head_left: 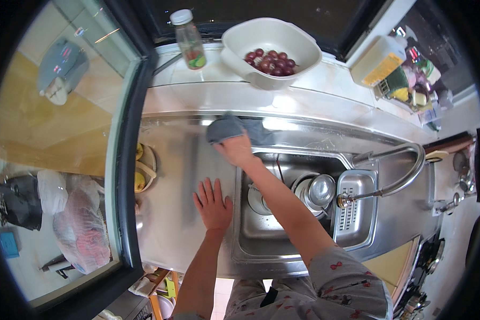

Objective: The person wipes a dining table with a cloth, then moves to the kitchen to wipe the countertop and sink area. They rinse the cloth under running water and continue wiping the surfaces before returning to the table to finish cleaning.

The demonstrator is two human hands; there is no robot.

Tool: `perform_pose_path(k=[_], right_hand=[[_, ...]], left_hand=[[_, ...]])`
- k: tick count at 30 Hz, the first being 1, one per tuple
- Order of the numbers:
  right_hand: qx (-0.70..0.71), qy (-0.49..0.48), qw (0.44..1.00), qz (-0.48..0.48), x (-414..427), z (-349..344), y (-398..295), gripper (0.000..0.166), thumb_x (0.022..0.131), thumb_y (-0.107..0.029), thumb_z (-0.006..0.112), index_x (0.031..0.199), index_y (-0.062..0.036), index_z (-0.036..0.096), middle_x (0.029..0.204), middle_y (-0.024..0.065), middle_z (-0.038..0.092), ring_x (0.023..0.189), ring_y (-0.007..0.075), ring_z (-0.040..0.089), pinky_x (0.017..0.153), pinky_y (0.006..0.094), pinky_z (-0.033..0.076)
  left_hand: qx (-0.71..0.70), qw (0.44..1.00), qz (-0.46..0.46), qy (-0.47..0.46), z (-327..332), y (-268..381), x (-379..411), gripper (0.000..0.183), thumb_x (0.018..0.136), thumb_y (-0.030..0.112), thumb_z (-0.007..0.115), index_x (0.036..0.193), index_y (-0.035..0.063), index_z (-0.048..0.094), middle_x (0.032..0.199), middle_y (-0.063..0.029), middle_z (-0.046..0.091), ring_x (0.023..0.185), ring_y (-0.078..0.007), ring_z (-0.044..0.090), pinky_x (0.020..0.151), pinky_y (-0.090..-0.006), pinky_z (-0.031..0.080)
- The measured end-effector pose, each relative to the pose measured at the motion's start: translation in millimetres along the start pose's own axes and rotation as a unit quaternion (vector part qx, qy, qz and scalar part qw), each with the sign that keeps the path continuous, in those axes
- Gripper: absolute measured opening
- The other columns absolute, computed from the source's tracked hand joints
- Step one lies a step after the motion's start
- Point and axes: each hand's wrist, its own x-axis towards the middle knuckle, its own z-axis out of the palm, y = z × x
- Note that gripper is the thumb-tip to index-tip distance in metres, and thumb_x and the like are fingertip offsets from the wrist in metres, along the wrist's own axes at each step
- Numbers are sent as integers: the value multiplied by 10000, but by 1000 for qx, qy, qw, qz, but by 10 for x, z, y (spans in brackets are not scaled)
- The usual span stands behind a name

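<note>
My right hand [237, 149] grips a dark grey cloth [229, 127] and presses it on the stainless steel countertop [172, 224], at its back edge behind the sink. Part of the cloth trails to the right along that edge. My left hand [213, 204] lies flat on the steel, fingers spread, left of the sink, with nothing in it. The right forearm reaches across the sink basin [260, 244], where metal bowls [322, 190] and other dishes sit; the arm hides some of them.
A white basin [232, 44] of grapes [274, 64] and a lidded bottle [189, 40] stand on the tiled sill. The curved faucet [416, 160] arches over a perforated drain basket [356, 224] at right. An open window frame [128, 192] juts in at left, near a fruit basket [150, 160].
</note>
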Motion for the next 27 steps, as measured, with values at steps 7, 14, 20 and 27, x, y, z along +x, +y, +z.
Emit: perform_pose_path(k=[7, 14, 20, 27], right_hand=[[-77, 54, 994, -56, -432, -30, 751, 441, 994, -390, 365, 1168, -150, 692, 1130, 61, 712, 1077, 210, 655, 1187, 538, 87], [-178, -97, 969, 143, -1682, -1037, 2200, 494, 1001, -402, 327, 1110, -123, 720, 1023, 99, 718, 1074, 239, 653, 1186, 555, 42], [-157, 91, 950, 255, -2101, -1071, 2664, 386, 958, -334, 435, 1070, -95, 717, 1074, 152, 702, 1073, 282, 633, 1168, 544, 140], [-86, 48, 932, 349, -1574, -748, 1924, 311, 894, -316, 555, 938, -57, 722, 991, 165, 706, 992, 345, 642, 1091, 555, 278]], left_hand=[[34, 999, 4, 4, 50, 12, 6, 645, 913, 319, 492, 1513, 135, 342, 1597, -130, 258, 1485, -329, 188, 1193, -536, 85], [56, 998, 10, 21, 72, 65, -17, 632, 928, 281, 475, 1522, 130, 323, 1596, -128, 261, 1486, -322, 188, 1193, -533, 94], [108, 993, -42, 31, 150, 267, -219, 628, 932, 253, 500, 1517, 109, 323, 1593, -159, 247, 1476, -347, 200, 1182, -523, 143], [87, 996, -30, -8, 43, 438, -480, 668, 924, 285, 558, 1514, 97, 307, 1592, -184, 217, 1478, -374, 166, 1192, -536, 111]])
